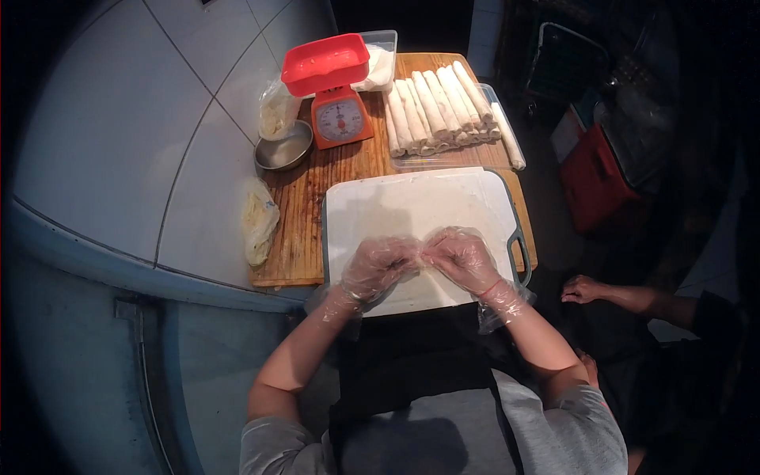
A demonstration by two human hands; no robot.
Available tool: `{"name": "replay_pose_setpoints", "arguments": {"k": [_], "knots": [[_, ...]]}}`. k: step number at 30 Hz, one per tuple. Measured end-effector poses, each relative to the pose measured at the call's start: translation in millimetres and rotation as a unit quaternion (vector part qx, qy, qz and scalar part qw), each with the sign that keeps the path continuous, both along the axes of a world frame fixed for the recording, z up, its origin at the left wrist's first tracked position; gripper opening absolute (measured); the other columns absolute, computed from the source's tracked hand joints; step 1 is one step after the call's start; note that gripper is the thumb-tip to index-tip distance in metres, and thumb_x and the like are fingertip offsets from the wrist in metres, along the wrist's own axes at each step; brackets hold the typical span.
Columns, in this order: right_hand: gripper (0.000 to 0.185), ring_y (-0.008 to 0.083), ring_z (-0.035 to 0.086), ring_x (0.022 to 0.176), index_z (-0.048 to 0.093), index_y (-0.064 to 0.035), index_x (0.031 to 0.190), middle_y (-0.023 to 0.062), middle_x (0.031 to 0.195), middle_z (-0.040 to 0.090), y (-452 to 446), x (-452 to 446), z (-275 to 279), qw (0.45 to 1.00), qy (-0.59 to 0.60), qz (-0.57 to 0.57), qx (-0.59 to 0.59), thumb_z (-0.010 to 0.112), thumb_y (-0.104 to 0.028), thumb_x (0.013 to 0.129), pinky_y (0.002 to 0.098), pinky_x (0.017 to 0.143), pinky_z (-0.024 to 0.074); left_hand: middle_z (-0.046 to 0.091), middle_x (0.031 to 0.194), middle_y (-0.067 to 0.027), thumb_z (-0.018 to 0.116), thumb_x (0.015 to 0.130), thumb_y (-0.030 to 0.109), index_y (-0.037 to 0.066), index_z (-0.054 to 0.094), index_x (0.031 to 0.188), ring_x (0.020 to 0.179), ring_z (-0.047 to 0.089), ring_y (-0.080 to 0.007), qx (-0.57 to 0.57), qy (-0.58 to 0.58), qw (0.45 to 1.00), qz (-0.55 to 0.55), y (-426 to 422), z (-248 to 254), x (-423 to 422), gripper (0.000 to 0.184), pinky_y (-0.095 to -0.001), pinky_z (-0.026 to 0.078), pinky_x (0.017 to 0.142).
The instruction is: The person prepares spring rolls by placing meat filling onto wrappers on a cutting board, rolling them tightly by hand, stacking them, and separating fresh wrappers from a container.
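Observation:
My left hand [383, 266] and my right hand [461, 258], both in clear plastic gloves, meet over the near half of a white cutting board [339, 207] with a grey-green rim. The fingers of each are closed in a pinch, and the fingertips almost touch. What they pinch, if anything, is too small or hidden to name. A thin, pale sheet [443, 199] seems to lie flat on the board beneath them. Beyond the board, several long white rolls [434, 103] are stacked on a clear plastic tray [412, 164].
On the wooden table [305, 229] stand an orange scale [340, 119] with a red pan [326, 63], a metal bowl [283, 148] and plastic bags [260, 222]. A clear container [381, 59] sits behind the scale. At right are another person's hand [582, 290] and a red box [598, 178].

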State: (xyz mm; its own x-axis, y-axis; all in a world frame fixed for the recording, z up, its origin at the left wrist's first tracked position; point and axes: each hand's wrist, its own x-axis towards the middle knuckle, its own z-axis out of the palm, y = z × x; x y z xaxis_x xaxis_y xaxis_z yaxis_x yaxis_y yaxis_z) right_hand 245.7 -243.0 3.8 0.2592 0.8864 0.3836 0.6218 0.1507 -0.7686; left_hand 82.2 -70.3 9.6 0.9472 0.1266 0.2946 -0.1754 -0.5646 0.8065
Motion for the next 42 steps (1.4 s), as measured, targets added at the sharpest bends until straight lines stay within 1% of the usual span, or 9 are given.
{"name": "replay_pose_setpoints", "arguments": {"k": [6,11,17,21,24,27,30,39,42], "knots": [[0.023,0.0281,0.067,0.090,0.075,-0.0051,0.100,0.0114,0.090,0.070,11.2,-5.8,-0.7,0.993,-0.098,-0.058,0.037,0.079,-0.011,0.078,0.0388,0.082,0.0525,0.072,0.102,-0.0150,0.080,0.082,0.013,0.005,0.071,0.110,0.088,0.070,-0.0311,-0.024,-0.094,0.993,0.066,-9.0,-5.1,-2.7,0.031,-0.0362,0.054,0.080],[0.037,0.0305,0.064,0.089,0.074,-0.0068,0.111,0.0132,0.090,0.067,15.7,-8.5,0.7,0.991,-0.130,0.000,-0.041,0.082,-0.014,0.076,0.0395,0.080,0.0517,0.070,0.092,-0.0128,0.081,0.079,0.020,0.005,0.070,0.110,0.085,0.066,-0.0350,0.105,-0.057,0.992,0.044,3.5,4.5,-7.0,0.036,-0.0411,0.052,0.080],[0.020,0.0319,0.064,0.080,0.073,-0.0036,0.088,0.0129,0.082,0.066,15.5,-6.9,16.8,0.998,-0.033,0.037,0.045,0.081,-0.017,0.076,0.0412,0.074,0.0504,0.071,0.096,-0.0135,0.079,0.079,0.021,0.006,0.072,0.104,0.088,0.066,-0.0339,0.059,-0.097,0.988,0.104,-1.6,11.0,-16.4,0.030,-0.0411,0.052,0.081],[0.025,0.0335,0.063,0.084,0.071,-0.0035,0.088,0.0135,0.085,0.066,24.3,-9.0,2.5,0.997,-0.066,0.013,-0.049,0.082,-0.021,0.074,0.0414,0.075,0.0508,0.072,0.104,-0.0139,0.081,0.080,0.020,0.004,0.075,0.100,0.100,0.067,-0.0293,0.057,-0.030,0.998,0.025,8.3,8.5,-14.7,0.026,-0.0402,0.052,0.089],[0.023,0.0337,0.063,0.083,0.071,-0.0043,0.084,0.0131,0.081,0.065,24.2,-11.4,14.2,0.996,-0.076,-0.011,-0.047,0.082,-0.022,0.074,0.0424,0.074,0.0500,0.072,0.102,-0.0145,0.081,0.079,0.020,0.005,0.074,0.100,0.096,0.068,-0.0287,0.007,-0.007,0.998,0.065,8.2,6.8,-19.1,0.026,-0.0394,0.052,0.087],[0.021,0.0336,0.063,0.081,0.071,-0.0051,0.080,0.0127,0.077,0.064,24.6,-14.5,22.2,0.993,-0.117,-0.024,-0.012,0.082,-0.022,0.073,0.0442,0.074,0.0489,0.072,0.097,-0.0141,0.081,0.079,0.019,0.005,0.074,0.099,0.088,0.068,-0.0282,0.083,-0.079,0.986,0.118,-0.1,17.5,-18.3,0.025,-0.0377,0.052,0.082],[0.025,0.0340,0.063,0.082,0.071,-0.0053,0.083,0.0133,0.079,0.064,30.7,-17.2,23.3,0.982,-0.169,0.010,-0.079,0.083,-0.025,0.072,0.0459,0.076,0.0485,0.071,0.098,-0.0146,0.083,0.078,0.022,0.004,0.073,0.105,0.090,0.068,-0.0297,0.053,0.027,0.997,0.057,11.6,14.5,-19.7,0.034,-0.0382,0.052,0.083],[0.025,0.0326,0.062,0.078,0.071,-0.0051,0.084,0.0132,0.075,0.062,37.6,-27.1,19.6,0.970,-0.239,-0.033,-0.030,0.082,-0.026,0.076,0.0442,0.073,0.0489,0.070,0.102,-0.0162,0.082,0.075,0.036,0.002,0.069,0.112,0.095,0.066,-0.0371,0.138,-0.063,0.984,0.095,22.8,7.4,-34.8,0.052,-0.0435,0.051,0.085],[0.023,0.0319,0.063,0.078,0.072,-0.0062,0.083,0.0127,0.073,0.062,45.1,-36.2,20.0,0.975,-0.214,-0.016,-0.063,0.080,-0.027,0.077,0.0440,0.074,0.0493,0.068,0.114,-0.0182,0.083,0.072,0.033,0.002,0.068,0.117,0.105,0.064,-0.0374,0.162,-0.024,0.981,0.104,22.5,13.4,-42.5,0.057,-0.0442,0.050,0.091]]}}
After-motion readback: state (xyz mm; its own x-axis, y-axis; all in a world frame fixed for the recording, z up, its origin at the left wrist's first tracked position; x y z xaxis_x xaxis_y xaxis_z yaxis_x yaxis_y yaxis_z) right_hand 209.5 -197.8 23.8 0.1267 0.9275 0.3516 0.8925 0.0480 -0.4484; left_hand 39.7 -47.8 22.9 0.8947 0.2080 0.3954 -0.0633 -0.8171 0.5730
